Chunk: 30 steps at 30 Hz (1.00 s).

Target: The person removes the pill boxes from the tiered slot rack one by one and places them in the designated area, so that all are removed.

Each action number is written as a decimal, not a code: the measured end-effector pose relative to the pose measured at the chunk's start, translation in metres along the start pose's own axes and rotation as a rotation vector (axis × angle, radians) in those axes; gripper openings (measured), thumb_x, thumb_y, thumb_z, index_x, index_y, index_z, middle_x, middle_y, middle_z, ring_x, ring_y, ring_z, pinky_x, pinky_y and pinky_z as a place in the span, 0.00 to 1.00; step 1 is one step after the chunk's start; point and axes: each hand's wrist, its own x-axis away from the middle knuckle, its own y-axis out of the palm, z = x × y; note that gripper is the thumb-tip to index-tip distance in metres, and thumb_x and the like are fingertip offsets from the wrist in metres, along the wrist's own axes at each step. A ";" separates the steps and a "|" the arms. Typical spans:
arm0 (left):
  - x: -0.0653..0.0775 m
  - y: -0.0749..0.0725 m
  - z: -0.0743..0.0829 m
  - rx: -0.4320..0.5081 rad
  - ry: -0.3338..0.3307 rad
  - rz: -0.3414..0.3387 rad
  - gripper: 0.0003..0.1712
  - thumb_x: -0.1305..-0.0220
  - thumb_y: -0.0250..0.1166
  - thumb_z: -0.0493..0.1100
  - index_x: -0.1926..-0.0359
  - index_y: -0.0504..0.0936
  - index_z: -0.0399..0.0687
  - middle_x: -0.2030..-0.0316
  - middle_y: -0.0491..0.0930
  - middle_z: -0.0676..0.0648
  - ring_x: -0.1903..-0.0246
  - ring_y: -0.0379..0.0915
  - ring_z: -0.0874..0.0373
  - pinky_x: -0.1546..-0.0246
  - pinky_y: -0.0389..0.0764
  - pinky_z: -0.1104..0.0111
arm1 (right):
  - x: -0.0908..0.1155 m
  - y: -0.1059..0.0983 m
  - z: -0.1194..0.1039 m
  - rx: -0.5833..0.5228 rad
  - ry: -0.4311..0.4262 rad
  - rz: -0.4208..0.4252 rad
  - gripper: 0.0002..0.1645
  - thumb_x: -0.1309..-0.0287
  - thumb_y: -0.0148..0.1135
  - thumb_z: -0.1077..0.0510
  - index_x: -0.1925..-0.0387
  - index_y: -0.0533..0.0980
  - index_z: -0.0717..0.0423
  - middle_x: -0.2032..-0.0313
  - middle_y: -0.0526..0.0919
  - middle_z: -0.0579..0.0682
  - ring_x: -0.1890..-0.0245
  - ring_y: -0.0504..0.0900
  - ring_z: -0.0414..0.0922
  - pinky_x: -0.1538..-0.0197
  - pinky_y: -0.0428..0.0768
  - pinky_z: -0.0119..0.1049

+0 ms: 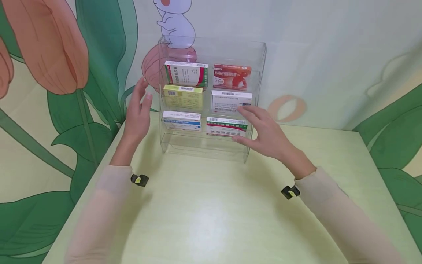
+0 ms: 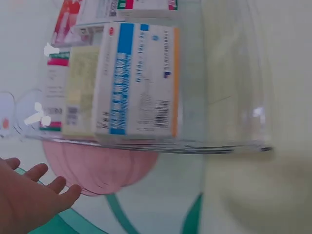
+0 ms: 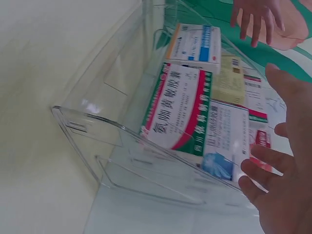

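Note:
A clear acrylic tiered rack (image 1: 204, 148) stands on the table with medicine boxes in two columns. Its upper tier holds a white, red and green box (image 1: 186, 74) and a red box (image 1: 232, 77). On the middle tier are a yellow box (image 1: 183, 97) and a white box (image 1: 230, 101). Below them sit a white-and-blue box (image 1: 182, 121) and a green, white and red box (image 1: 226, 126). My left hand (image 1: 138, 113), fingers extended and holding nothing, is beside the rack's left side. Empty too, my right hand (image 1: 267, 134) spreads its fingers at the right side, overlapping the lower boxes in the head view.
The pale table (image 1: 204, 205) reaches back to a wall covering (image 1: 313, 66) printed with flowers and a white cartoon animal. Small black devices are strapped at the left wrist (image 1: 140, 180) and right wrist (image 1: 291, 192).

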 end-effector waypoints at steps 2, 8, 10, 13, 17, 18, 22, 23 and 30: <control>0.002 0.001 -0.015 0.055 -0.100 -0.017 0.40 0.16 0.42 0.66 0.13 0.44 0.63 0.17 0.52 0.54 0.18 0.46 0.57 0.21 0.53 0.51 | -0.007 0.009 0.002 0.000 0.011 -0.004 0.52 0.40 0.79 0.42 0.22 0.68 0.55 0.30 0.74 0.58 0.30 0.69 0.58 0.32 0.73 0.58; 0.006 0.019 -0.063 0.266 -0.280 -0.121 0.42 0.17 0.34 0.69 0.13 0.38 0.59 0.16 0.47 0.45 0.17 0.42 0.44 0.22 0.50 0.39 | -0.023 0.032 0.010 0.030 0.054 0.000 0.39 0.38 0.78 0.47 0.32 0.77 0.61 0.39 0.80 0.59 0.39 0.74 0.56 0.37 0.77 0.52; 0.007 0.026 -0.075 0.301 -0.332 -0.169 0.42 0.17 0.31 0.70 0.13 0.36 0.61 0.15 0.45 0.44 0.17 0.41 0.41 0.23 0.48 0.38 | -0.026 0.037 0.012 0.042 0.067 -0.004 0.36 0.37 0.77 0.48 0.34 0.79 0.62 0.41 0.81 0.58 0.40 0.75 0.56 0.38 0.78 0.52; 0.010 0.034 -0.086 0.293 -0.398 -0.229 0.41 0.19 0.27 0.72 0.13 0.35 0.68 0.15 0.44 0.45 0.17 0.40 0.40 0.23 0.47 0.37 | -0.029 0.043 0.012 0.061 0.082 -0.016 0.33 0.36 0.77 0.50 0.36 0.80 0.62 0.42 0.81 0.58 0.41 0.75 0.55 0.39 0.80 0.50; 0.011 0.038 -0.093 0.249 -0.416 -0.292 0.42 0.22 0.26 0.76 0.14 0.39 0.75 0.15 0.43 0.48 0.17 0.36 0.38 0.24 0.44 0.33 | -0.032 0.047 0.012 0.100 0.100 -0.024 0.29 0.36 0.77 0.54 0.37 0.81 0.62 0.42 0.81 0.58 0.42 0.75 0.55 0.39 0.80 0.49; 0.011 0.039 -0.094 0.251 -0.411 -0.305 0.41 0.22 0.26 0.76 0.14 0.40 0.75 0.15 0.43 0.48 0.17 0.35 0.37 0.24 0.43 0.32 | -0.033 0.048 0.012 0.112 0.102 -0.023 0.28 0.36 0.76 0.55 0.38 0.81 0.62 0.42 0.82 0.58 0.42 0.75 0.55 0.39 0.80 0.49; 0.010 0.038 -0.099 0.250 -0.421 -0.336 0.43 0.22 0.26 0.77 0.14 0.44 0.72 0.15 0.41 0.49 0.17 0.30 0.35 0.25 0.40 0.31 | -0.036 0.050 0.011 0.150 0.088 -0.027 0.21 0.34 0.74 0.58 0.42 0.83 0.61 0.44 0.83 0.58 0.43 0.76 0.56 0.40 0.80 0.49; 0.011 0.037 -0.100 0.247 -0.431 -0.340 0.43 0.22 0.26 0.76 0.14 0.44 0.72 0.15 0.40 0.49 0.17 0.30 0.35 0.25 0.41 0.31 | -0.037 0.050 0.011 0.158 0.083 -0.030 0.20 0.34 0.74 0.58 0.43 0.83 0.61 0.44 0.83 0.58 0.44 0.76 0.56 0.40 0.80 0.49; 0.011 0.034 -0.102 0.280 -0.436 -0.377 0.45 0.23 0.27 0.77 0.13 0.41 0.68 0.14 0.38 0.48 0.17 0.28 0.39 0.24 0.37 0.32 | -0.039 0.051 0.010 0.202 0.060 -0.014 0.17 0.35 0.74 0.61 0.47 0.85 0.61 0.48 0.84 0.57 0.49 0.77 0.56 0.45 0.81 0.47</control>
